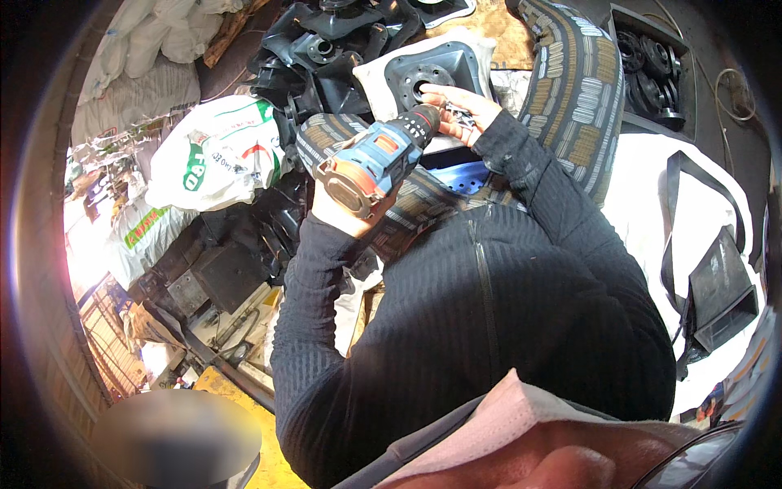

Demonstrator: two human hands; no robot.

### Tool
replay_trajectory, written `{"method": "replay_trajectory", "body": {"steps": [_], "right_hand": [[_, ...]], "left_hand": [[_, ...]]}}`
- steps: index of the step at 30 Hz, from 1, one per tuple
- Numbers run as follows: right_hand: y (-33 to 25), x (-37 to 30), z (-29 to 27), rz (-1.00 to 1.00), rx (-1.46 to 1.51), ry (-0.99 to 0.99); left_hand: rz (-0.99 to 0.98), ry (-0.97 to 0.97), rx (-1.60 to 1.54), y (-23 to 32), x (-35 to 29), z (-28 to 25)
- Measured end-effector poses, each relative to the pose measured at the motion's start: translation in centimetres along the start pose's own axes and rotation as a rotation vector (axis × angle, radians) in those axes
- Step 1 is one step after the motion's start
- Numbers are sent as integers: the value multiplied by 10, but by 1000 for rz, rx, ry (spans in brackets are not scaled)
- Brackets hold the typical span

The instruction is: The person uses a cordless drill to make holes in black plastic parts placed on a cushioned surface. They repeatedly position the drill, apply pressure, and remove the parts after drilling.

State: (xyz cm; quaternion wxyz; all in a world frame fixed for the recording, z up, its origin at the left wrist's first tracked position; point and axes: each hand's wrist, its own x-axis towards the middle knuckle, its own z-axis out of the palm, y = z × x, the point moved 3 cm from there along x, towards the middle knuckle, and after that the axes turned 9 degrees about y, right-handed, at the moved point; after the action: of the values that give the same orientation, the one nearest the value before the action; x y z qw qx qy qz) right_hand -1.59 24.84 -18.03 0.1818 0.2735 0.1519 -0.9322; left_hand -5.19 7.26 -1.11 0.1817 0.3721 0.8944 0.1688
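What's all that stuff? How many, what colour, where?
Drill: 1, blue and orange, left hand
Metal bits: several, silvery, right hand
Square plate: 1, grey, by right hand
Smooth piece: 1, blue, beside drill
Moulded parts: many, black, top
Round parts: several, black, upper right
Patterned fabric: count unclear, grey-brown, around plate
Plastic bags: several, mostly white, left
Big bag: 1, white, right
Hollow box: 1, black, right
Left hand: 1, black-sleeved, on drill
Right hand: 1, black-sleeved, by plate
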Motion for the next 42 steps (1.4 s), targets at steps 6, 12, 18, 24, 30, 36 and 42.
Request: {"method": "replay_trajectory", "body": {"steps": [6, 12, 18, 24, 30, 36, 42], "right_hand": [[3, 2, 0, 1, -162, 24], [-4, 9, -15, -23, -2, 131], [-9, 40, -79, -347, -269, 529], [-3, 57, -58, -488, -755, 621], [-3, 54, -52, -437, -882, 652], [3, 62, -55, -434, -833, 606], [6, 65, -56, -403, -706, 554]], "left_hand": [[-226, -94, -466, -1, 0, -10], [79, 45, 92, -13, 13, -8], [-61, 29, 107, -34, 44, -2], [11, -71, 307, -62, 66, 20], [-109, -230, 170, -48, 92, 7], [-102, -237, 273, -55, 110, 2], [-166, -269, 28, -38, 123, -4]]}}
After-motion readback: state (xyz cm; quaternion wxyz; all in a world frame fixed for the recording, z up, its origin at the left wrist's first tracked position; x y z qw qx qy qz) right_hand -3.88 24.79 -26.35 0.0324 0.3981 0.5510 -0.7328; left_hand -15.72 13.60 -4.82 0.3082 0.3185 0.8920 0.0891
